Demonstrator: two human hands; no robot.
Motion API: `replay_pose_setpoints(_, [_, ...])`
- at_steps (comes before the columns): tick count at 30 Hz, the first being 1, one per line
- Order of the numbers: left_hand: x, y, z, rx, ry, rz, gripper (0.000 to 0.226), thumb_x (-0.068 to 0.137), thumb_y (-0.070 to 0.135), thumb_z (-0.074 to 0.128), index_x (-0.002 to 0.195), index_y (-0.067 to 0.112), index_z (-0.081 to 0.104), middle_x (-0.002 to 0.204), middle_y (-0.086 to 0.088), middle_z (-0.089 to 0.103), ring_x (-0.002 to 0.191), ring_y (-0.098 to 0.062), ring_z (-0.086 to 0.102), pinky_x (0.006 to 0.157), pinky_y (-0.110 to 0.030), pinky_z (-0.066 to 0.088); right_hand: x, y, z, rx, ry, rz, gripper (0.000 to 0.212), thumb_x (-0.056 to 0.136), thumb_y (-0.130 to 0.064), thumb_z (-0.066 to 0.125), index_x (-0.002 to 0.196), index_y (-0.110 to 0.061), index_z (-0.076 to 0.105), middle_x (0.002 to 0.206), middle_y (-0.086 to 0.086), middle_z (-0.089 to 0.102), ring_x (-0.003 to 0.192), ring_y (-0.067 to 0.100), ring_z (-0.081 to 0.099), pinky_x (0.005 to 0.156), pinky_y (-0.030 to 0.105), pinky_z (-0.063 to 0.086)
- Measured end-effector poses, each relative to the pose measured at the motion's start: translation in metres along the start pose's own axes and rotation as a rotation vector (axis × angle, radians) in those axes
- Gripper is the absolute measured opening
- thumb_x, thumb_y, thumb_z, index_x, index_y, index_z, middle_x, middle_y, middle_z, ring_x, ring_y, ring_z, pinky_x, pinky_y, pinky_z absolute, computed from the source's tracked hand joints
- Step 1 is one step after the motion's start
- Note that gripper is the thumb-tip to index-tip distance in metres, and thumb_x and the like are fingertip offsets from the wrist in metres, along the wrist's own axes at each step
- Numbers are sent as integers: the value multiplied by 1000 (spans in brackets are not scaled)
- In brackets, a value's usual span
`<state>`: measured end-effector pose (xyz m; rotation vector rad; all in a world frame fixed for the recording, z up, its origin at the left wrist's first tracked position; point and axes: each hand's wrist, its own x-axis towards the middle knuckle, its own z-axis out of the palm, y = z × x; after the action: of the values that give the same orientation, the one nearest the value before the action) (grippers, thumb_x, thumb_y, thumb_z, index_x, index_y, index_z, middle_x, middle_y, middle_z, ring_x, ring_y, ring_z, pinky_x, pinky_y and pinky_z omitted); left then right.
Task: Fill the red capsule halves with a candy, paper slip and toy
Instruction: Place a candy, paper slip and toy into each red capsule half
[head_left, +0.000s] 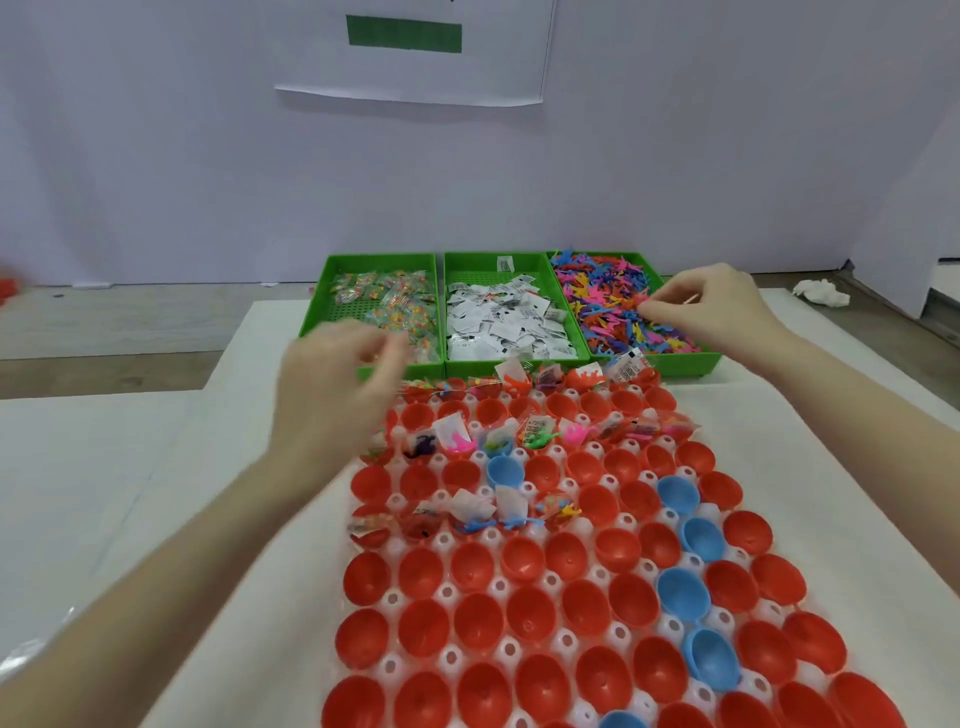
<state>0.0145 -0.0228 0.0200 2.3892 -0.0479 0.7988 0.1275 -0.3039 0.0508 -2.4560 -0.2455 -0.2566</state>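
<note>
Head view: right hand (711, 306) pinches among light, floppy toys (613, 306) in the far-right bin, best nipped by a limb; blurred left hand (337, 384), grip unclear, hovers over far red capsule halves (519, 566).

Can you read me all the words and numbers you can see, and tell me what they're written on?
Nothing here can be read.
Paper slips in the middle green tray: dark printed marks, too small and blurred.
Slips in the filled red capsule halves: also too blurred.
White sheet on the wall: only a plain green rectangle.

2 bare forearms, left hand (337, 384) and right hand (711, 306) ungloved, ringless
</note>
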Motion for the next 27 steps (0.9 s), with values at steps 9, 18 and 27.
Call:
replay_pose_setpoints(9, [63, -81, 16, 259, -318, -313, 43, 98, 36, 35, 122, 8, 57, 124, -17, 58, 112, -31, 52, 89, -36, 39, 45, 60, 35, -358, -230, 300, 37, 100, -25, 35, 125, -5, 52, 134, 15, 50, 123, 32, 44, 100, 36, 32])
replay_pose_setpoints(18, [64, -89, 43, 486, -226, -379, 41, 82, 56, 58, 80, 14, 59, 85, -9, 66, 88, -29, 59, 106, -43, 29, 46, 59, 34, -425, -57, 233, 44, 69, -34, 78, 81, 8, 69, 77, 18, 65, 69, 25, 53, 58, 29, 36])
replay_pose_setpoints(27, [59, -89, 44, 306, 56, -320, 29, 89, 32, 57, 97, 6, 67, 107, -15, 58, 107, -33, 46, 88, -38, 27, 51, 61, 27, -211, 105, 245, 13, 74, -16, 77, 72, -9, 66, 86, 13, 69, 68, 21, 53, 72, 32, 45])
